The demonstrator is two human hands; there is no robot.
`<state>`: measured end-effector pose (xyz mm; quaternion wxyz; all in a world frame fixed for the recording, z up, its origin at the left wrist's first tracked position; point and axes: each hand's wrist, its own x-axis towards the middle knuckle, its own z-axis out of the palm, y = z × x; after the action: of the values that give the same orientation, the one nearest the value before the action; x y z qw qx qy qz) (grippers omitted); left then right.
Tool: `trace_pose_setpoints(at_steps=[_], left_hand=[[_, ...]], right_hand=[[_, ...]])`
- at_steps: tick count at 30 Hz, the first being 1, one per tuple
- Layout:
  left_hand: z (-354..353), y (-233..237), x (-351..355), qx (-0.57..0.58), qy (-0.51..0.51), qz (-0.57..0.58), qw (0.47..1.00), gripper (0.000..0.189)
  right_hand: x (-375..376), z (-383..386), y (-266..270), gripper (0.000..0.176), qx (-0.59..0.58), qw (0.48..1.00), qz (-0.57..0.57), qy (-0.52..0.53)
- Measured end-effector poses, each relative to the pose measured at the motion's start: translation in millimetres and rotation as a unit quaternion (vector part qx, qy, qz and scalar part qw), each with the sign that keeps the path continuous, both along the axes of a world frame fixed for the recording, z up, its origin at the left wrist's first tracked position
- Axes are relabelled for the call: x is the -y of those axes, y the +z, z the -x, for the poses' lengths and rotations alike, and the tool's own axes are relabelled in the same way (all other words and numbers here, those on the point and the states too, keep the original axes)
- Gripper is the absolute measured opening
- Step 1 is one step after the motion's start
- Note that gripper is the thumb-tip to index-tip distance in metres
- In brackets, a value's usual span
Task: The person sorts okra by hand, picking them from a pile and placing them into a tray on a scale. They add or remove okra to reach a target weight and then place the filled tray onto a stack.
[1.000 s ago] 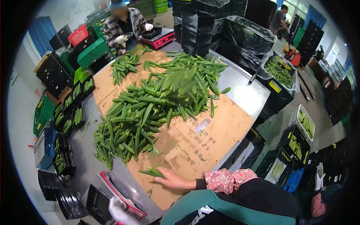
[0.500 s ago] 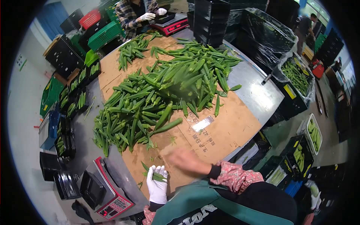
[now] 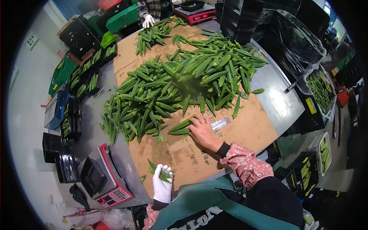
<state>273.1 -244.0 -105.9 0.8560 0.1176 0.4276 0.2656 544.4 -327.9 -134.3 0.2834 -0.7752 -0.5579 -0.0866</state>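
Note:
A large heap of green okra [image 3: 153, 92] covers much of the cardboard sheet [image 3: 245, 126] on the metal table. My left hand [image 3: 163, 184], in a white glove, is closed around a few okra pods [image 3: 165, 175] close to my body. Bare, my right hand [image 3: 205, 132] reaches to the front edge of the heap. Its fingers are closed over the stem ends of two or so okra pods [image 3: 179, 128] lying on the cardboard; the palm hides part of them.
At the left stand a scale [image 3: 115, 195] with a black tray [image 3: 92, 176] and several filled trays [image 3: 92, 82]. Across the table, a co-worker's gloved hand [image 3: 148, 21] touches okra near another scale [image 3: 195, 15]. Crates of vegetables [image 3: 306, 174] stand at the right.
My right hand has moved forward from beside my left hand to the okra at the heap's front edge. The co-worker's hand has come down to the okra. The camera view has shifted.

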Motion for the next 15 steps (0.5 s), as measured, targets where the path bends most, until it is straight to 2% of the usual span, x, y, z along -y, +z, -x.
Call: trace_pose_setpoints(at_steps=[3, 9, 13, 15], left_hand=[[1, -1, 0, -0.002, 0.002, 0.003, 1.0, 0.007], [-3, -2, -2, -0.017, -0.012, -0.011, 1.0, 0.007], [-2, -6, -5, -0.024, -0.007, -0.006, 1.0, 0.007], [-4, -8, -5, -0.021, -0.014, -0.002, 1.0, 0.008]], right_hand=[[-9, -12, 0, 0.028, 0.038, 0.998, -0.03, 0.031], [-23, -33, 7, 0.04, -0.057, 0.991, 0.107, 0.049], [-10, -23, 14, 0.05, -0.008, 0.982, 0.164, 0.095], [-5, -15, 9, 0.042, -0.038, 0.979, 0.183, 0.085]])
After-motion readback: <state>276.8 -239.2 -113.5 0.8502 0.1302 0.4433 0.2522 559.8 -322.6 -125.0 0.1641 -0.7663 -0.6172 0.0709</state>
